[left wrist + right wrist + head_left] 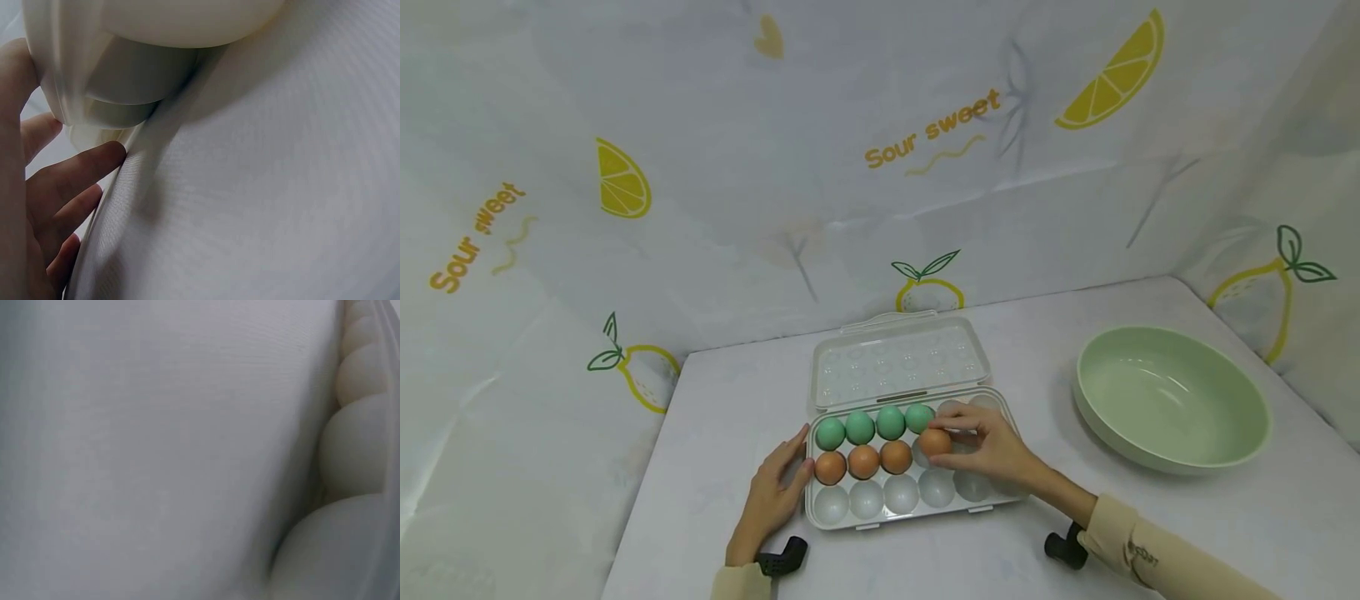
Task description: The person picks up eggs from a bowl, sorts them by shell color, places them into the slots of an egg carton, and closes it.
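Egg tray (865, 521) holds eight eggs (862, 461).

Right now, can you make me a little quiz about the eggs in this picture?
1. How many green eggs sit in the egg tray?
2. True or false: the green bowl has eggs in it.
3. Which hand pinches a brown egg: A left hand, B right hand?

Key: 1. Four, in the back row. 2. False, nothing shows inside it. 3. B; the left hand just rests against the tray's end.
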The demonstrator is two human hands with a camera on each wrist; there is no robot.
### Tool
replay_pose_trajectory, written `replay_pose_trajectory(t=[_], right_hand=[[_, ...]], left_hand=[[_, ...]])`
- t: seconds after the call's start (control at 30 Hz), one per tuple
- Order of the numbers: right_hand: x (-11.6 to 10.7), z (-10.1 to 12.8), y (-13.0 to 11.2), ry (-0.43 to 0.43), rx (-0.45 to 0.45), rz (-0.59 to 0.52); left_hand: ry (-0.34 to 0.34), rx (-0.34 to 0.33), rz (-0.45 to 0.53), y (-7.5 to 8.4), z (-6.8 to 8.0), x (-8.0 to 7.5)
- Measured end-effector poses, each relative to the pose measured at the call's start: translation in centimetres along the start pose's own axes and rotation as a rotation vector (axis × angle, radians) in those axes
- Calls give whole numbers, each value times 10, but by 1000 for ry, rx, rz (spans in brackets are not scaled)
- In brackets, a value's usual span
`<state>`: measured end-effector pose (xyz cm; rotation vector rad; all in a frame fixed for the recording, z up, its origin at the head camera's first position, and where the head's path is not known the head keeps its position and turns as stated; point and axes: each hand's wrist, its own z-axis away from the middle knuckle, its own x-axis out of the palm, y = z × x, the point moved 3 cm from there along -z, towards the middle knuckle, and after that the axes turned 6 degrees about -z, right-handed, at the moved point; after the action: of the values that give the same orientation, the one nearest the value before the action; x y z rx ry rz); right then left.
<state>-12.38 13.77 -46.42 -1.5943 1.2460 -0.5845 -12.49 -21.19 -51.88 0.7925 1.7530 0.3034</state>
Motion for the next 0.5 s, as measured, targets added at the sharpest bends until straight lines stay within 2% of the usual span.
replay_pose_trajectory(t=[0.17,0.37,0.5], right_hand=[[3,4,5,37,21,101],[6,5,9,52,-27,176],[6,4,8,57,-28,234]], left_hand=[[2,-8,-10,-1,2,1],[14,21,-11,-2,1,1],[19,32,-13,-2,0,0]])
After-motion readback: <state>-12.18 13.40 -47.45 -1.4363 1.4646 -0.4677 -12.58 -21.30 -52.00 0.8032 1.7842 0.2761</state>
